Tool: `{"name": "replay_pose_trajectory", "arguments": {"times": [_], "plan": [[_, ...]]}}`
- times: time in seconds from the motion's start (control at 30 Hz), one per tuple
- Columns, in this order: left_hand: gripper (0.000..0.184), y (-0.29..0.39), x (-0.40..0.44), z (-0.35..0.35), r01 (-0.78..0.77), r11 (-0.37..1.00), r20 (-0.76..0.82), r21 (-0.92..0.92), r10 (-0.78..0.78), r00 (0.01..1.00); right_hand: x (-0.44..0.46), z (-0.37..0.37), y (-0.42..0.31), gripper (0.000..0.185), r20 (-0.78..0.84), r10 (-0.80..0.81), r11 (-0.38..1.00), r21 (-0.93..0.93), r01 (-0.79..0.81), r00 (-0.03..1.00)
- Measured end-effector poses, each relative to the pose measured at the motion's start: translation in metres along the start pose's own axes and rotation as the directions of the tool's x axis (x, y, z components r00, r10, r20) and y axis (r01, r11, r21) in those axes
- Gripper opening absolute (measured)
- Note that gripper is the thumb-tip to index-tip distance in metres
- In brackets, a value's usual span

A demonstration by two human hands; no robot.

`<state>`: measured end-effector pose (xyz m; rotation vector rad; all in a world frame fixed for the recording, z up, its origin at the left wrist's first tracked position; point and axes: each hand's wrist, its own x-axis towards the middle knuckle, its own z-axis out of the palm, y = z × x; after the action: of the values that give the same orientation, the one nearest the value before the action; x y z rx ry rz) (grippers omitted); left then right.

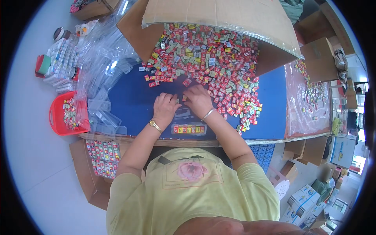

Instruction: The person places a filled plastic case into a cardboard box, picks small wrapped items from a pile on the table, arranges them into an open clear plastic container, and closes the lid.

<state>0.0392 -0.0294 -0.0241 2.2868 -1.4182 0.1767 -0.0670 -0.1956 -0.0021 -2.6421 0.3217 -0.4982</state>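
Observation:
My left hand (166, 106), with a gold watch at the wrist, is closed over the blue table, its thumb and fingertips pinching a small pale-green piece (178, 101). Just across from it, my right hand (199, 100), wearing a bracelet, has its fingers bent around a small red piece (184, 98). Below both hands lies a clear plastic tray (183, 113), partly covered by them. Nearer my body, another clear tray (204, 129) contains a row of small red, yellow and green pieces. Beyond my fingers spreads a large pile of similar pieces (219, 70).
A tipped cardboard box (219, 13) opens onto the pile. Clear plastic trays (103, 113) are stacked at left, near a red basket (53, 113) with loose pieces. Below the table edge stands a carton (84, 168) of filled trays. Plastic sheeting (293, 105) covers the right side.

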Motion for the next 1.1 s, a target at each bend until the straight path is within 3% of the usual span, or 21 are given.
{"name": "replay_pose_trajectory", "arguments": {"times": [0.1, 0.23, 0.4, 0.47, 0.6, 0.77, 1.0, 1.1], "plan": [[0.041, 0.003, 0.001, -0.003, 0.014, 1.000, 0.004, -0.009, -0.014, 1.000, 0.003, 0.011, 0.006, 0.029, 0.073, -0.105, 0.994, -0.016, 0.107, 0.992], [0.038, 0.005, -0.001, -0.005, 0.059, 0.997, 0.008, -0.049, -0.058, 0.998, 0.000, 0.010, 0.011, 0.029, 0.117, -0.132, 0.990, 0.065, 0.125, 0.984], [0.035, -0.002, -0.002, -0.014, 0.131, 0.982, -0.003, -0.139, -0.133, 0.991, 0.009, 0.001, 0.023, 0.029, 0.049, -0.111, 0.989, 0.098, 0.106, 0.993], [0.034, -0.009, -0.005, -0.022, 0.159, 0.972, -0.017, -0.175, -0.164, 0.986, 0.017, -0.020, 0.035, 0.030, -0.102, 0.143, 0.982, -0.105, -0.154, 0.984], [0.029, -0.025, 0.001, -0.029, 0.086, 0.983, 0.112, -0.164, -0.068, 0.991, 0.028, -0.011, 0.082, 0.033, -0.018, 0.057, 0.955, -0.290, -0.060, 0.998], [0.021, -0.026, 0.008, -0.021, 0.073, 0.982, 0.139, -0.175, -0.049, 0.989, 0.017, -0.021, 0.077, 0.033, 0.083, 0.062, 0.971, -0.235, -0.041, 0.995], [0.011, -0.012, 0.011, -0.014, 0.075, 0.974, 0.070, -0.212, -0.062, 0.996, 0.049, -0.015, 0.032, 0.030, -0.087, 0.075, 0.996, -0.033, -0.078, 0.993], [0.019, -0.009, 0.012, -0.015, 0.047, 0.988, 0.027, -0.147, -0.044, 0.999, 0.069, 0.011, 0.034, 0.030, -0.028, 0.015, 0.991, -0.130, -0.019, 0.999]]}}
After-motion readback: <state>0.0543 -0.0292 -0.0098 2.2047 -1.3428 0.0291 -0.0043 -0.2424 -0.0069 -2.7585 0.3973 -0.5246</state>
